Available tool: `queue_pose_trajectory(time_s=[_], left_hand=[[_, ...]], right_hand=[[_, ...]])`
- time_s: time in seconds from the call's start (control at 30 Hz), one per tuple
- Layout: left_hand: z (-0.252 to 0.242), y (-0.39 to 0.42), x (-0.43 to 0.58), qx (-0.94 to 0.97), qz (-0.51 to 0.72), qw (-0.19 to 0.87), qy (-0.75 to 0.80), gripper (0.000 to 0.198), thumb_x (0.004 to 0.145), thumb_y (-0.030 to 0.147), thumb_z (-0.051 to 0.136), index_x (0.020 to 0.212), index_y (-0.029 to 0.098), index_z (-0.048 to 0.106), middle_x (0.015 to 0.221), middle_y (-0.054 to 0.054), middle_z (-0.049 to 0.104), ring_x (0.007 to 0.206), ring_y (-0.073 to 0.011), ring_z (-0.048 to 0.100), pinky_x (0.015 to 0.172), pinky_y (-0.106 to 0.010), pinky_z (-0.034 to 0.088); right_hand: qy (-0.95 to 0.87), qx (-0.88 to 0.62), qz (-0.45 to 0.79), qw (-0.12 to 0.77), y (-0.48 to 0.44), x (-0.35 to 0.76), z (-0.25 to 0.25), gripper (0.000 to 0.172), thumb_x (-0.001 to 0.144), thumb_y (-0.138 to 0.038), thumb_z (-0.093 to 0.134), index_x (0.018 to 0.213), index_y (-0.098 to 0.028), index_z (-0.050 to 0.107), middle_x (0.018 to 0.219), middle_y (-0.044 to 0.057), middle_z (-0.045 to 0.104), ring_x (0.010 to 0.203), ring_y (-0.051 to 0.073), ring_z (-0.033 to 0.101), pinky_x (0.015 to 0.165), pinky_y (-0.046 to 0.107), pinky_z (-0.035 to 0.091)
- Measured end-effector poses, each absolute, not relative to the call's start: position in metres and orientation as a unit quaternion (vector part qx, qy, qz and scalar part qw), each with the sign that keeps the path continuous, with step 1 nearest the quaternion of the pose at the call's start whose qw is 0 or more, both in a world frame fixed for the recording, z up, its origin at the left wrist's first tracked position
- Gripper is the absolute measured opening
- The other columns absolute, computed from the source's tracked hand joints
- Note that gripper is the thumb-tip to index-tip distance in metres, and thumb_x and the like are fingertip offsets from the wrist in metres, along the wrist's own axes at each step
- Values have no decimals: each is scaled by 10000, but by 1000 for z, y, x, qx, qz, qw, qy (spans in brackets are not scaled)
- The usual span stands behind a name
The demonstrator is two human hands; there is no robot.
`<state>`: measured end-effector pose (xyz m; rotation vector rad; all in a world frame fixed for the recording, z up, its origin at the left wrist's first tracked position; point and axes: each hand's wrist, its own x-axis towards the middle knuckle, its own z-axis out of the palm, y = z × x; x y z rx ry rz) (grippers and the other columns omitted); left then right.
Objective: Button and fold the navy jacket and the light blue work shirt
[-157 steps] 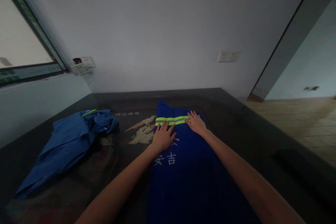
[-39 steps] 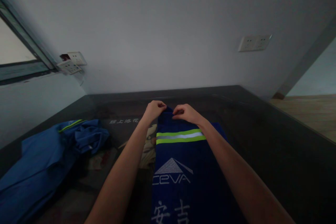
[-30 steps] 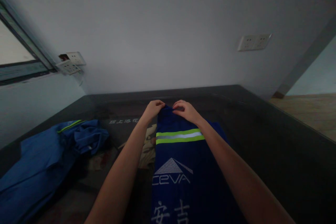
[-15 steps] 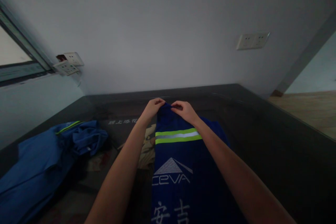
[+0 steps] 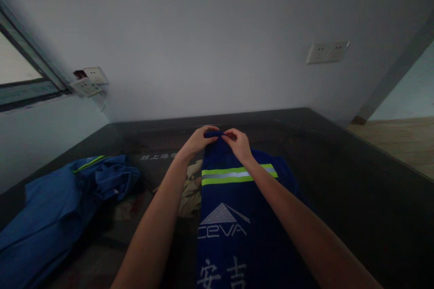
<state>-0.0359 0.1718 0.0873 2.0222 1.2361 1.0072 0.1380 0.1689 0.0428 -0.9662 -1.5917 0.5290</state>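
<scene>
Two bare forearms (image 5: 152, 221) reach forward from the lower edge, either side of a dark blue cloth garment (image 5: 262, 216) lying lengthwise on the table, straight ahead of the person; its near end runs out of view. Closest on it: two large white Chinese characters (image 5: 236, 273). Beyond these, a white triangular emblem over the letters CEVA (image 5: 222, 221), the first letter close to the garment's left edge. Lighter blue, crumpled cloth garment (image 5: 56, 207) at left, well apart from the dark one, a thin yellow-green band (image 5: 88, 164) near its far end.

Farther up the dark garment, a yellow-green and silver reflective stripe (image 5: 227, 175) crosses it, partly covered by the right arm. Pale beige floral print (image 5: 190, 196) on the tabletop just beside, white printed writing (image 5: 158, 156) past it.

At the garment's far end, both hands grasp cloth: left hand (image 5: 198, 139) clasps a folded edge between thumb and fingers; right hand (image 5: 238, 143) pinches the same edge just beside it.

Beyond the hands — the bare far part of the dark, glossy table (image 5: 339, 180), then a plain grey-white wall (image 5: 210, 45) with white double socket plate (image 5: 327, 53) at right.
</scene>
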Motion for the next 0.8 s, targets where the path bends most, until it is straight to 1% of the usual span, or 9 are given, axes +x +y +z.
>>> queue_pose_trajectory(time_s=[0.13, 0.2, 0.27, 0.33, 0.43, 0.53, 0.67, 0.73, 0.8], left_hand=[[75, 181, -36, 723, 414, 223, 506, 239, 741, 149, 645, 980, 153, 658, 1020, -75, 689, 931, -202, 632, 862, -334, 481], [64, 182, -33, 696, 438, 172, 543, 247, 760, 151, 636, 1007, 165, 642, 1026, -69, 686, 936, -204, 632, 869, -341, 485], [51, 180, -29, 682, 439, 99, 576, 326, 799, 159, 603, 1125, 173, 594, 1105, -84, 663, 1012, -216, 612, 907, -362, 472], [39, 176, -24, 693, 401, 20, 599, 410, 832, 173, 570, 1239, 182, 527, 1247, -114, 592, 1140, -243, 549, 972, -408, 429], [30, 169, -12, 728, 294, -51, 617, 350, 855, 197, 539, 1204, 207, 570, 1363, -107, 506, 1286, -276, 421, 1067, -471, 322], [27, 164, 3, 771, 198, -34, 605, 336, 896, 243, 472, 1210, 190, 579, 1369, -106, 512, 1343, -271, 353, 1113, -492, 244], [15, 157, 19, 802, 114, 7, 586, 509, 937, 342, 381, 1378, 91, 421, 1457, -167, 395, 1390, -284, 273, 1132, -491, 198], [7, 154, 22, 793, 97, 25, 602, 559, 942, 373, 355, 1429, 99, 342, 1499, -163, 318, 1403, -275, 246, 1135, -475, 196], [0, 154, 21, 784, 93, 36, 612, 582, 945, 400, 338, 1467, 150, 271, 1525, -146, 261, 1411, -263, 223, 1135, -466, 194]], right_hand=[[-709, -419, 209, 528, 175, 146, 40, 216, 836, -361, 590, 954, -186, 637, 945, 57, 687, 871, 178, 631, 795, 302, 479], [-734, -442, 180, 483, 177, 152, 37, 227, 878, -367, 543, 980, -188, 638, 969, 61, 691, 905, 182, 631, 836, 316, 466], [-756, -482, 129, 423, 177, 159, 30, 227, 902, -340, 519, 1011, -180, 637, 963, 70, 696, 912, 197, 630, 853, 339, 457], [-769, -529, 70, 350, 177, 163, 20, 216, 900, -278, 526, 1056, -170, 630, 993, 91, 690, 948, 221, 617, 884, 374, 438], [-774, -577, 21, 259, 177, 167, 3, 250, 877, -208, 549, 1114, -162, 615, 1104, 127, 652, 1048, 249, 571, 938, 415, 401], [-779, -584, 21, 226, 179, 168, -8, 288, 881, -203, 537, 1161, -170, 597, 1180, 135, 612, 1114, 253, 527, 967, 427, 379], [-784, -581, 33, 216, 180, 168, -10, 298, 905, -204, 488, 1182, -173, 594, 1233, 132, 588, 1168, 261, 493, 1007, 450, 340], [-783, -582, 35, 216, 179, 168, -9, 309, 914, -203, 464, 1194, -172, 590, 1267, 137, 570, 1194, 268, 475, 1019, 469, 325], [-783, -583, 37, 214, 178, 168, -9, 323, 919, -202, 446, 1210, -170, 583, 1291, 145, 556, 1211, 273, 464, 1025, 484, 315]])
